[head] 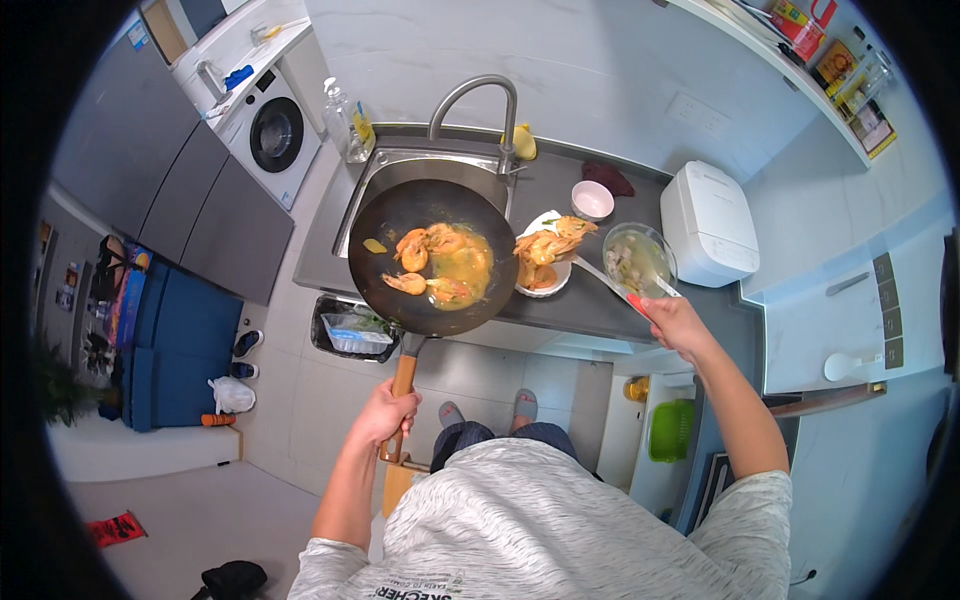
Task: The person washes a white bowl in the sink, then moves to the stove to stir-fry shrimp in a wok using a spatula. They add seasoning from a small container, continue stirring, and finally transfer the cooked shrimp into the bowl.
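My left hand (388,411) grips the wooden handle (403,375) of a dark wok (375,277), which is held over the sink edge. Cooked shrimp (414,251) and yellowish sauce lie in the wok. In my right hand (677,324) is a spatula or turner with a red and light handle (609,283). Its head, mostly hidden by shrimp (551,244), is above a white bowl (545,288) that also holds shrimp. Just right of the bowl, partly behind the handle, stands a glass bowl (639,259) of soup with pieces of food and another light utensil handle in it.
Behind the wok are the steel sink (352,206) and curved faucet (480,82). A small pink bowl (592,200), dark cloth (609,178) and white rice cooker (709,225) stand on the counter. Below left hangs a bin (324,330) with a plastic tray.
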`<action>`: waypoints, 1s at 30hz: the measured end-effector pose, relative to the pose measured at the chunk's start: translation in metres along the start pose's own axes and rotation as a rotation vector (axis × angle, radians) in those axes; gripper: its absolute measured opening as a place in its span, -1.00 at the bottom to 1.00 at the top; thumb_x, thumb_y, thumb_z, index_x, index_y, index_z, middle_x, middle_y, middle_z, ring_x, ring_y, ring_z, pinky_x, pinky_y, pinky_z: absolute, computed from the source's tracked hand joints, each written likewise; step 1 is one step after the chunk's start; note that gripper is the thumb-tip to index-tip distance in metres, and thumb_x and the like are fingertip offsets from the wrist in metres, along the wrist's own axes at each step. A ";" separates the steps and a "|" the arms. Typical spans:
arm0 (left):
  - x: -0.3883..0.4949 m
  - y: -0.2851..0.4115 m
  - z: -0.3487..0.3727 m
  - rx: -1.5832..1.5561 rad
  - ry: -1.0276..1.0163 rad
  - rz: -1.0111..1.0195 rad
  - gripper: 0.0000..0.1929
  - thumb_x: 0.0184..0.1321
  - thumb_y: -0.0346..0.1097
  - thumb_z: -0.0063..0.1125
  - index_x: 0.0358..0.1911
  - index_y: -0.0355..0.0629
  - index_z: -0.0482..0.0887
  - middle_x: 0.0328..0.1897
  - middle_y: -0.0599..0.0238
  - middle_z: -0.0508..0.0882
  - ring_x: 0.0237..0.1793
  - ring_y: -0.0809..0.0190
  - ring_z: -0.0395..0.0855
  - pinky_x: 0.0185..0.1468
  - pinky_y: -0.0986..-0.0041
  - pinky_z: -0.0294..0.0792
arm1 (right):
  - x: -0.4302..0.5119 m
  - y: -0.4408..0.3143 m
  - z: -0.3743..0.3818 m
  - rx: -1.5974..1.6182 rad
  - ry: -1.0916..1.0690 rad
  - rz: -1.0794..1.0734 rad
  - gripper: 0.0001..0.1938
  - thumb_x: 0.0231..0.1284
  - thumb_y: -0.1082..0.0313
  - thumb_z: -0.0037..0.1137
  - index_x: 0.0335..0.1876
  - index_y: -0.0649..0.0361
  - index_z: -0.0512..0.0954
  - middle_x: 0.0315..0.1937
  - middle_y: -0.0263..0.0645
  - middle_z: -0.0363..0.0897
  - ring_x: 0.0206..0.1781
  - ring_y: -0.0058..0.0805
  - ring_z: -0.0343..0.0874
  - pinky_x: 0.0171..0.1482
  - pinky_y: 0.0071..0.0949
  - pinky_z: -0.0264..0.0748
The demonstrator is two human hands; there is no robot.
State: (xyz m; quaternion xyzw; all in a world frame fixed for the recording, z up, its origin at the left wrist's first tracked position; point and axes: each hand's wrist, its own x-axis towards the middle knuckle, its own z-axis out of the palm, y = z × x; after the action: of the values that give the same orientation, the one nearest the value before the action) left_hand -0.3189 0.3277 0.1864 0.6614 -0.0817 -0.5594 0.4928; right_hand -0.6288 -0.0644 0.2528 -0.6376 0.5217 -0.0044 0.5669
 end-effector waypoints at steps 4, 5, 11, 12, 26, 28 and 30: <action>0.000 0.000 0.000 -0.001 0.042 -0.015 -0.87 0.28 -0.44 0.16 -0.25 -0.15 0.44 -0.64 0.42 0.44 -0.71 0.41 0.39 -0.63 0.47 0.37 | 0.021 0.017 -0.006 -0.052 0.056 0.017 -0.65 0.53 0.05 0.05 -0.12 0.19 0.70 -0.64 -0.50 0.31 -0.64 -0.74 0.17 -0.57 -0.57 0.09; 0.000 0.001 0.000 -0.008 0.030 -0.008 -0.87 0.28 -0.44 0.16 -0.25 -0.15 0.44 -0.64 0.42 0.44 -0.71 0.41 0.39 -0.63 0.47 0.37 | 0.027 0.022 -0.005 -0.068 0.074 0.027 -0.64 0.53 0.05 0.05 -0.14 0.20 0.71 -0.64 -0.50 0.32 -0.63 -0.74 0.18 -0.56 -0.57 0.11; -0.002 0.005 0.001 -0.018 0.017 -0.010 -0.87 0.28 -0.43 0.16 -0.27 -0.15 0.43 -0.63 0.43 0.44 -0.70 0.41 0.39 -0.62 0.47 0.36 | 0.053 0.030 0.013 -0.564 0.184 -0.255 -0.61 0.45 0.03 0.13 -0.24 0.26 0.72 -0.59 -0.08 0.61 -0.56 -0.22 0.48 -0.36 -0.26 0.44; -0.003 0.006 0.001 -0.015 0.018 -0.015 -0.87 0.28 -0.43 0.16 -0.27 -0.15 0.43 -0.63 0.43 0.44 -0.70 0.41 0.39 -0.62 0.47 0.36 | 0.052 0.028 0.014 -0.626 0.201 -0.307 -0.63 0.43 0.02 0.13 -0.24 0.21 0.73 -0.47 0.10 0.64 -0.43 0.07 0.57 -0.27 -0.12 0.52; -0.007 0.013 -0.001 0.007 0.022 0.002 -0.86 0.29 -0.41 0.18 -0.26 -0.16 0.44 -0.60 0.41 0.47 -0.70 0.42 0.41 -0.62 0.48 0.38 | 0.018 -0.005 0.031 -1.199 0.514 -0.618 -0.68 0.40 0.05 0.13 -0.09 0.18 0.64 -0.59 -0.03 0.64 -0.51 0.00 0.67 -0.44 -0.08 0.58; -0.007 0.015 -0.001 0.005 0.026 -0.013 -0.86 0.29 -0.41 0.18 -0.26 -0.16 0.44 -0.60 0.42 0.47 -0.70 0.42 0.41 -0.62 0.48 0.37 | 0.015 -0.006 0.032 -1.162 0.522 -0.626 -0.70 0.40 0.05 0.13 -0.08 0.15 0.64 -0.58 -0.03 0.63 -0.49 -0.01 0.68 -0.42 -0.08 0.58; -0.008 0.016 0.000 0.004 0.006 -0.003 -0.86 0.29 -0.42 0.18 -0.26 -0.15 0.44 -0.61 0.42 0.46 -0.70 0.42 0.41 -0.63 0.49 0.37 | 0.009 -0.014 0.030 -1.074 0.535 -0.640 -0.71 0.41 0.07 0.13 -0.15 0.15 0.66 -0.57 0.00 0.62 -0.46 -0.03 0.70 -0.38 -0.08 0.57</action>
State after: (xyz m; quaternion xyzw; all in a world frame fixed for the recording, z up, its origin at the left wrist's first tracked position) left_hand -0.3145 0.3250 0.2035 0.6642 -0.0805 -0.5581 0.4908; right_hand -0.5977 -0.0514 0.2467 -0.9306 0.3593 -0.0700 -0.0060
